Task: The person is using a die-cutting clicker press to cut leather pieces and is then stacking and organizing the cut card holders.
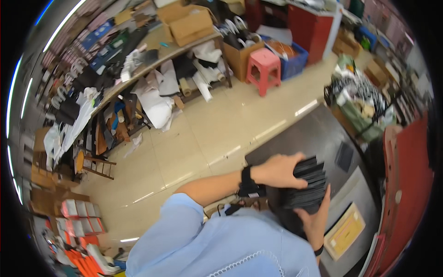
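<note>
A thick stack of thin black flat pieces [308, 184] is between my two hands above a dark work table [295, 138]. My left hand [278, 171] is closed on its left side, thumb and fingers spread around the edge. The stack's lower right side is gripped by my right hand [315, 217], its thumb and fingers on opposite edges. What the pieces are made of cannot be told. A dark rectangular piece [344, 156] lies on the table beyond the stack. Closer to me, right of my right wrist, lies a cream and yellow rectangular block [344, 231].
A red machine panel [406, 184] borders the table on the right. Beyond it sits a heap of bagged material [360, 97]. Across the tiled floor stand a pink stool [264, 69], a blue crate [290, 60] and a long cluttered bench [161, 53]. White and orange boxes [83, 217] are stacked at left.
</note>
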`<act>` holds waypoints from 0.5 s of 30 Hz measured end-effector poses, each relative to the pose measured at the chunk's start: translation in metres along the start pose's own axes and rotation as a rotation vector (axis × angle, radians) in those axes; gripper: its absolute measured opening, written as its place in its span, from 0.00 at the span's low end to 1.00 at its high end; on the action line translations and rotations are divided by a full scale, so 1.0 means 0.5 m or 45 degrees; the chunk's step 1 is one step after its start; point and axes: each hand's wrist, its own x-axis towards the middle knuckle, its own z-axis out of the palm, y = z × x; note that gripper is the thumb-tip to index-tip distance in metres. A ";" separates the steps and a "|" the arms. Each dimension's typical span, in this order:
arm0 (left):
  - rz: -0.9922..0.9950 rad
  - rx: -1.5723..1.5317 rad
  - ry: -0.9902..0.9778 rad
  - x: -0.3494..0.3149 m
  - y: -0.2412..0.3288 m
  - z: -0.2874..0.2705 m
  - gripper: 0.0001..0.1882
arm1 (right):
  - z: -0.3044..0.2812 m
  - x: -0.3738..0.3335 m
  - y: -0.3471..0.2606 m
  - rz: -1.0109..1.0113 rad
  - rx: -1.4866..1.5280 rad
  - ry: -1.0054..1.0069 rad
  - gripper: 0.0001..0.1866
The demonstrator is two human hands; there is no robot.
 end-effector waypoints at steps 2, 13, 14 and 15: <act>0.027 0.086 -0.001 -0.015 0.027 -0.027 0.40 | -0.003 0.011 -0.028 -0.056 -0.035 0.014 0.61; -0.176 0.071 -0.124 0.016 -0.011 0.036 0.47 | 0.040 0.009 0.037 -0.085 -0.115 -0.047 0.63; -0.167 0.068 -0.137 0.022 -0.013 0.040 0.47 | 0.035 0.008 0.042 -0.086 -0.103 -0.021 0.63; -0.095 0.055 -0.092 0.020 -0.026 0.046 0.46 | 0.036 0.004 0.048 -0.086 -0.079 0.001 0.63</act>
